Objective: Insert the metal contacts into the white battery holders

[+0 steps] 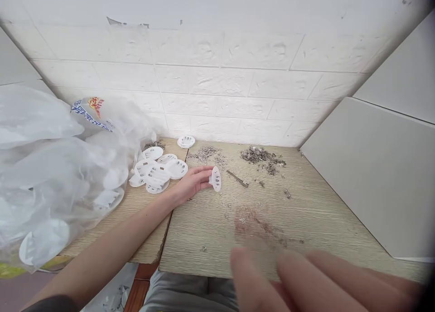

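My left hand [193,184] reaches over the table with its fingers closed on a white round plastic disc [216,179]. The disc is tilted on edge, and small metal pieces show in its slotted face. Close to the camera at lower right is my right hand [316,282], large and blurred, its fingers stretched out and apart with nothing seen between them. Left of my left hand lies a heap of similar white discs [158,172]. A thin metal tweezers-like tool [238,179] rests on the wood just right of the held disc.
Two piles of tiny metal parts, one lighter [205,153] and one darker [258,155], lie near the white brick-patterned wall [217,85]. A single disc [186,141] sits by the wall. A bulging clear plastic bag [98,162] of discs fills the left. Grey panels [370,176] stand at right.
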Motion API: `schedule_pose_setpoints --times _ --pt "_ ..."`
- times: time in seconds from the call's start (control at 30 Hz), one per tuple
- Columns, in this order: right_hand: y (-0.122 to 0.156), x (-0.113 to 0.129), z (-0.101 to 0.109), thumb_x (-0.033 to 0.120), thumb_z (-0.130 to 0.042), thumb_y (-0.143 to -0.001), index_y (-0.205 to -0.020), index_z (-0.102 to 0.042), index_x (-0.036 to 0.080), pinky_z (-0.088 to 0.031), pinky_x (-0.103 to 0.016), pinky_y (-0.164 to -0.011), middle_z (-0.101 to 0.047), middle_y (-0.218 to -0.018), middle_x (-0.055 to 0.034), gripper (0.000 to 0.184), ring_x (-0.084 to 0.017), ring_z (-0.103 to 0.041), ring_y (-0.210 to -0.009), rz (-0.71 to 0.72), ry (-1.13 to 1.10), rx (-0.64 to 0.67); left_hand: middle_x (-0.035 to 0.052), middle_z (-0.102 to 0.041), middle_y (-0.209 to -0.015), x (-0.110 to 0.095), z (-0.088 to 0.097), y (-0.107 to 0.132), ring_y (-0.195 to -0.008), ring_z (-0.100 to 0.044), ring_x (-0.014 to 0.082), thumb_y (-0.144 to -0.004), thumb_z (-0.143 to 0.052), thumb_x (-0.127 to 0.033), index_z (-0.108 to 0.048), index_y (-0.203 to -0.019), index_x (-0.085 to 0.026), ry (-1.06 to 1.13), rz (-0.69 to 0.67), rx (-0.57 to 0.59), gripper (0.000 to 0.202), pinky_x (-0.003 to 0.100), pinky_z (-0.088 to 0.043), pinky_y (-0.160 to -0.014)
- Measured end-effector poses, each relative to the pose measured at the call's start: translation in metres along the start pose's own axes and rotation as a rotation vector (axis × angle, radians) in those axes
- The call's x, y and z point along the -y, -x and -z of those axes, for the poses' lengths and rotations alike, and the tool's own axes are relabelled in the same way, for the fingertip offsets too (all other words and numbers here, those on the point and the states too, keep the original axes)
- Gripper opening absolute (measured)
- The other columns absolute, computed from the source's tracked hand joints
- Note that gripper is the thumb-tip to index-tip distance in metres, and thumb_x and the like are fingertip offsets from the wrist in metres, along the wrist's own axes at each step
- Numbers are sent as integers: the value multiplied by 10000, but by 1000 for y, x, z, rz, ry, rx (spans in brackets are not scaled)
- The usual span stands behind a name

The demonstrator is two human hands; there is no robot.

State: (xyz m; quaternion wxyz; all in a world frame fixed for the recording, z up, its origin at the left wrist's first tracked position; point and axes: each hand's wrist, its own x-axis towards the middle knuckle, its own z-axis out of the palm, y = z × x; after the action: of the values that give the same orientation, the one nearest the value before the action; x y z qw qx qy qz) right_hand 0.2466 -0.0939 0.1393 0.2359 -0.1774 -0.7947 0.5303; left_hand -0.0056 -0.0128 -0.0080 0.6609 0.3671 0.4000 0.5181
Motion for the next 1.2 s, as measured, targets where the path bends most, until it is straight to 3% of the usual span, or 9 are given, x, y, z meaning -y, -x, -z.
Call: schedule_pose_setpoints --times 0.13,0.2,0.3,0.37,0.47,0.63,0.8,0.93,1.2 --pt "-37 -18 -11 195 -499 -875 -951 -685 256 -208 -285 -428 -561 -615 -43 210 -144 -405 -518 -69 475 -88 93 -728 -1045 -2 -1 3 -994 -660 212 -762 -754 -260 -722 -974 -165 4 -8 -5 234 349 -514 -905" --pt "-66 -45 -1 188 -455 -891 -907 -660 228 -282 -256 -477 -525 -604 -2 209 -123 -416 -523 -57 440 -22 93 -726 -1037 -4 -2 4 -968 -657 207 -760 -757 -283 -726 -982 -163 -3 -20 5 254 343 -515 -882" --pt "-102 -99 17 214 -383 -920 -941 -611 192 -338 -260 -536 -497 -634 18 229 -117 -421 -548 -176 308 -318 99 -724 -1031 -7 -3 5 -946 -647 194 -762 -752 -308 -732 -1012 -162 -15 -35 27 289 319 -514 -840" --pt "-114 -130 22 248 -434 -904 -942 -595 176 -347 -272 -576 -515 -675 12 180 -125 -441 -599 -257 290 -497 93 -725 -1044 -9 -3 5 -933 -642 183 -746 -767 -306 -736 -1021 -176 -23 -55 21 306 311 -509 -830" --pt "-116 -155 20 329 -534 -864 -842 -570 176 -366 -280 -636 -555 -751 -1 158 -132 -473 -674 -277 219 -505 84 -717 -1082 -11 -1 5 -963 -642 186 -699 -805 -279 -737 -1006 -186 -29 -137 -20 327 336 -491 -885" --pt "-111 -163 12 422 -586 -841 -842 -600 176 -414 -289 -733 -620 -871 -24 247 -145 -543 -785 -239 18 -359 84 -708 -1091 -11 -2 6 -1066 -628 235 -639 -840 -233 -677 -1093 -195 -211 -305 -66 483 409 -476 -958" --pt "-115 -175 11 365 -610 -824 -1009 -634 188 -441 -300 -811 -653 -985 -48 257 -151 -580 -879 -176 -104 -369 70 -641 -1174 -4 -5 8 -1181 -570 226 -621 -840 -183 -606 -1182 -221 -360 -442 -11 608 428 -447 -1053" --pt "-116 -179 9 344 -592 -818 -973 -660 189 -448 -288 -741 -656 -981 -44 230 -134 -570 -796 -127 -104 -374 73 -549 -1291 -3 -5 10 -1230 -527 232 -661 -818 -206 -605 -1206 -258 -526 -516 9 587 415 -427 -1079" --pt "-115 -181 14 390 -666 -752 -893 -633 184 -450 -278 -691 -658 -925 -29 252 -120 -558 -716 -145 -107 -471 67 -600 -1271 -9 -6 13 -1214 -519 255 -690 -763 -185 -640 -1173 -263 -671 -551 -29 504 401 -372 -1077"
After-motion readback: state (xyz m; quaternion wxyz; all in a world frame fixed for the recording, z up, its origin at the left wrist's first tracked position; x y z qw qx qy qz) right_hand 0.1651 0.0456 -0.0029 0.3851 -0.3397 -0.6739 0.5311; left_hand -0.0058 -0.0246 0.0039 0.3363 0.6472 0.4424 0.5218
